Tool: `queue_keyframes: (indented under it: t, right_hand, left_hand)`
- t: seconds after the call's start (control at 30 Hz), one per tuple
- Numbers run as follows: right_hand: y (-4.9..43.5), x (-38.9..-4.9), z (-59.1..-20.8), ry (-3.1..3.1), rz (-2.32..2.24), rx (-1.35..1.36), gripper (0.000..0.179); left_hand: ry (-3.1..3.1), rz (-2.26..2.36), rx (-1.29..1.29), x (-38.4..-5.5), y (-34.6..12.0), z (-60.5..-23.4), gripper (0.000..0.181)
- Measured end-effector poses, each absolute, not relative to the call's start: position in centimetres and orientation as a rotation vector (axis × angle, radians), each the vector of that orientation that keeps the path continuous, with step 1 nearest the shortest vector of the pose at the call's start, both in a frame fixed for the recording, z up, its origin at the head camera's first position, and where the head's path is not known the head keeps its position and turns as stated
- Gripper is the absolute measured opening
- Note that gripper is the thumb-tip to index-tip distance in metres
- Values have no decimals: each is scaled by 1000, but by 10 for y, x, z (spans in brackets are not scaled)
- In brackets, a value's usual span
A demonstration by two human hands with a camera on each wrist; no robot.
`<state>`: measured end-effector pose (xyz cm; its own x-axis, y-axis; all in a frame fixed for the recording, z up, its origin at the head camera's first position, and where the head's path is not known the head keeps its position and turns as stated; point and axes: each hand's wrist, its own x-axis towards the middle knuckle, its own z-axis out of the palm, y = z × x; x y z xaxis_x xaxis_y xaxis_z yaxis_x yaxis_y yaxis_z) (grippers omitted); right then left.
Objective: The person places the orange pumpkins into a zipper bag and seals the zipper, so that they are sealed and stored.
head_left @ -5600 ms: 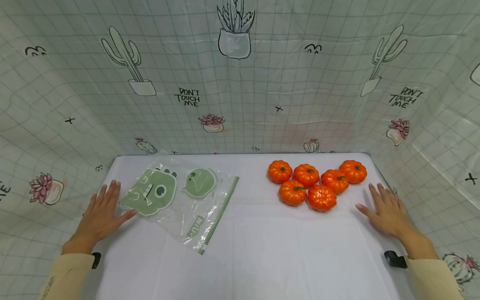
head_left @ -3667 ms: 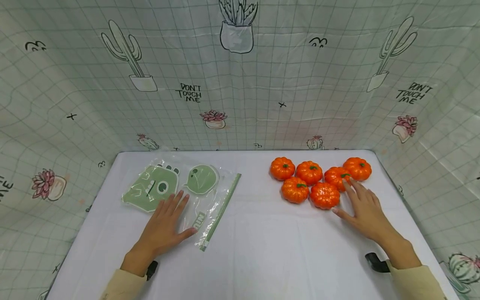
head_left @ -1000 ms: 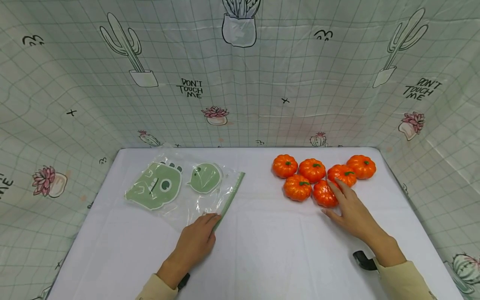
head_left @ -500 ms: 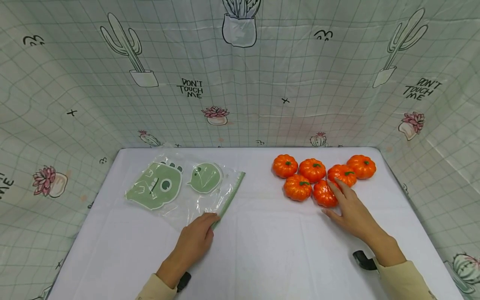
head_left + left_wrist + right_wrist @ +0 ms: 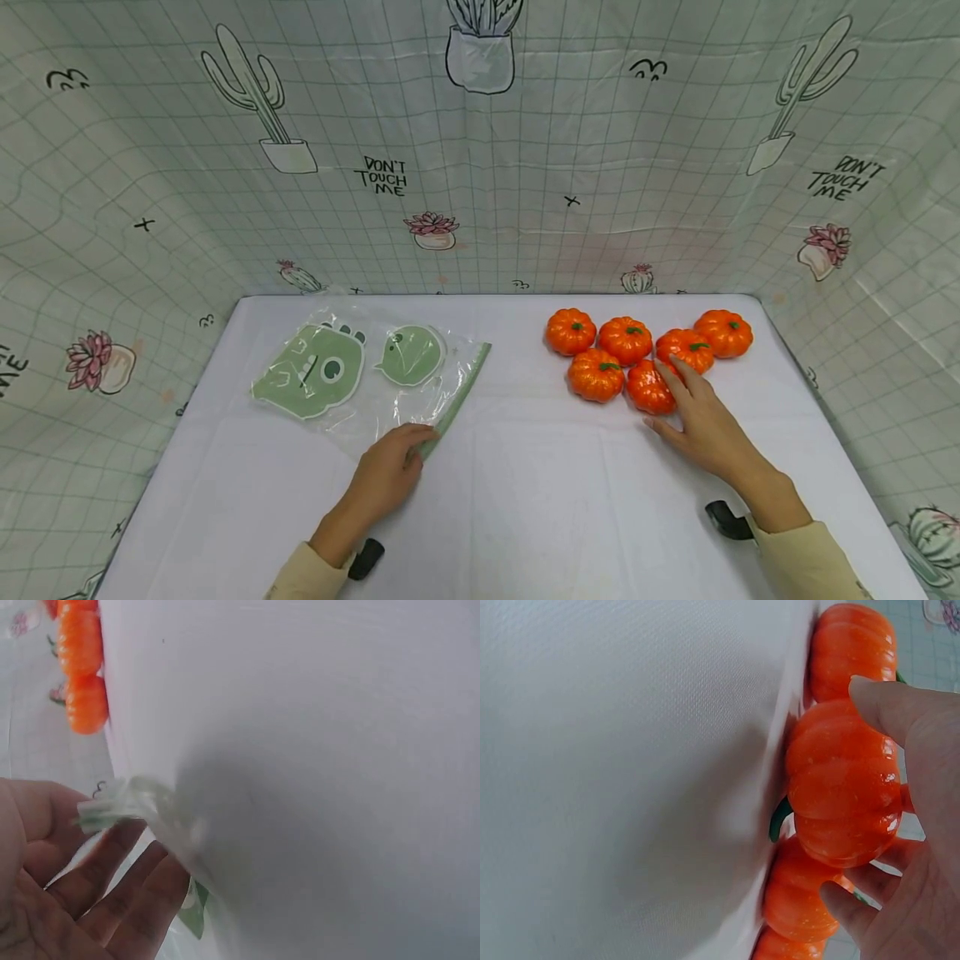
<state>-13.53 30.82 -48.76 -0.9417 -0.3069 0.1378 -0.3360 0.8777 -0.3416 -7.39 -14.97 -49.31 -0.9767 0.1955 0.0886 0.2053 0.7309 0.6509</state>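
Note:
In the head view, a clear zip bag printed with green cartoon shapes lies at the left. My left hand pinches its near corner by the green zip strip. The left wrist view shows thumb and fingers on the bag's edge, raised off the table. Several orange toy pumpkins cluster at the right. My right hand rests around the nearest pumpkin, thumb on one side and loosely spread fingers on the other. That pumpkin sits stem down.
A white table bears everything. Patterned cloth hangs behind it and along both sides. The other pumpkins stand close together, several touching. Black wrist devices hang beneath both wrists.
Both hands have moved inward from the table's sides. My left has taken the bag's near corner and lately draws it slightly back. My right reached the near pumpkin and has since kept still.

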Motion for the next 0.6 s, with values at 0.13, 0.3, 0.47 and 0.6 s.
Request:
queue_keyframes:
  t: [0.13,0.3,0.47,0.6]
  right_hand:
    - [309,-135,-489,-2951,558,523,89]
    - [310,-136,-491,-2927,563,539,90]
    - [310,-136,-492,-2921,567,544,90]
    - [310,-136,-492,-2928,568,540,89]
  left_hand:
    - [-2889,-1125,-315,-75,-151,-492,40]
    - [-2873,-1144,-311,-76,-150,-492,40]
    - [-2827,-1224,-260,-77,-148,-495,37]
    - [-2764,-1311,-202,-79,-147,-497,32]
